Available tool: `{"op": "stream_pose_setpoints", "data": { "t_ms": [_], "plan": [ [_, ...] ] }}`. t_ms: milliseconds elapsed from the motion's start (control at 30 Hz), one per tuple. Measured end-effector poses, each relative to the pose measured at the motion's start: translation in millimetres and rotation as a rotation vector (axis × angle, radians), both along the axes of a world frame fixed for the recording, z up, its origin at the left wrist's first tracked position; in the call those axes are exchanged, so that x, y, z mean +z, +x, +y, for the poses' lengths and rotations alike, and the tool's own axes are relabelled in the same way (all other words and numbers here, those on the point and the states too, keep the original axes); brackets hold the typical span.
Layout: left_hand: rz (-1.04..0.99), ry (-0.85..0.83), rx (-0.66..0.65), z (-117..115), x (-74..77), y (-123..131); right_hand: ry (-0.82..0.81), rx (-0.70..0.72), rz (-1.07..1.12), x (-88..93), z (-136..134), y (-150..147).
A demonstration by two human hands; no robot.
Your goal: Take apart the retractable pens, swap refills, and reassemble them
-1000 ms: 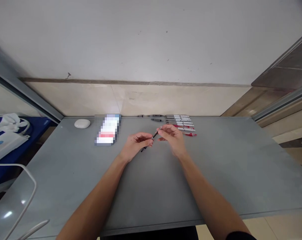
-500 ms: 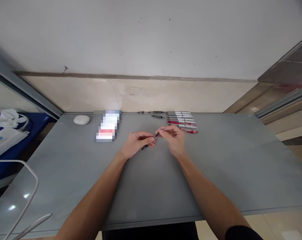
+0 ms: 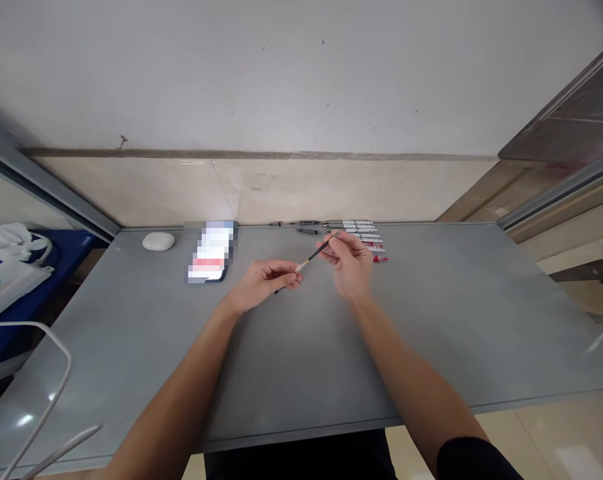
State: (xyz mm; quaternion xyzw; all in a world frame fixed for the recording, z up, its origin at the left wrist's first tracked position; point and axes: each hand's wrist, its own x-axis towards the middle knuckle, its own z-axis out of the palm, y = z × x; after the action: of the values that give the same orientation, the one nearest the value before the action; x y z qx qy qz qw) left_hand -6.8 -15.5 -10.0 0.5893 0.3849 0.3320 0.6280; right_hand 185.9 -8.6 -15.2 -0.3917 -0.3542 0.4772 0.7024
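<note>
Thumb and fingers of the left hand [image 3: 261, 285] pinch the lower part of a thin, rod-straight pen assembly [image 3: 316, 254], whose black tip pokes out toward seven-thirty. A pale, translucent section and a yellowish band show past those fingertips, then a slim black length runs toward half past one, where the right hand [image 3: 351, 265] nips its end between thumb and fingers. At twelve o'clock from the assembly lies a dark, tapered pen [image 3: 308, 232]; at two, a stack of smooth white-and-grey pens [image 3: 360, 230] with red ones among them. At nine sits a flat, rectangular phone [image 3: 214, 248], its screen pixelated; farther out, a glossy, rounded white case [image 3: 158, 241]. All rest on the smooth grey tabletop [image 3: 301, 373].
</note>
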Motion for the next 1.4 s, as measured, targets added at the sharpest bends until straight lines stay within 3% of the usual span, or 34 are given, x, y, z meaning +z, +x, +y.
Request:
{"op": "stream_pose_setpoints", "data": {
  "t_ms": [167, 300, 433, 567, 933, 1400],
  "plan": [
    [-0.202, -0.055, 0.106, -0.4, -0.3, -4.6, -0.011, -0.046, 0.148, 4.8, 7.9, 10.7],
    [-0.452, -0.218, 0.203, -0.6, -3.3, 3.5, -0.055, 0.124, 0.141, -1.5, 1.9, 8.5],
    [-0.577, -0.322, 0.268, -0.3, -12.0, 9.2, -0.075, 0.305, 0.089, -11.3, -6.7, 4.9],
    [-0.601, -0.347, 0.247, -1.7, -18.0, 7.9, -0.112, 0.397, 0.038, -15.6, -11.4, 8.1],
    [-0.557, -0.332, 0.201, -5.7, -18.0, 7.6, -0.136, 0.448, -0.039, -17.9, -13.2, 11.4],
    [-0.570, -0.300, 0.244, -6.6, -14.7, 9.3, -0.162, 0.395, -0.032, -20.2, -11.7, 10.6]
  ]
}}
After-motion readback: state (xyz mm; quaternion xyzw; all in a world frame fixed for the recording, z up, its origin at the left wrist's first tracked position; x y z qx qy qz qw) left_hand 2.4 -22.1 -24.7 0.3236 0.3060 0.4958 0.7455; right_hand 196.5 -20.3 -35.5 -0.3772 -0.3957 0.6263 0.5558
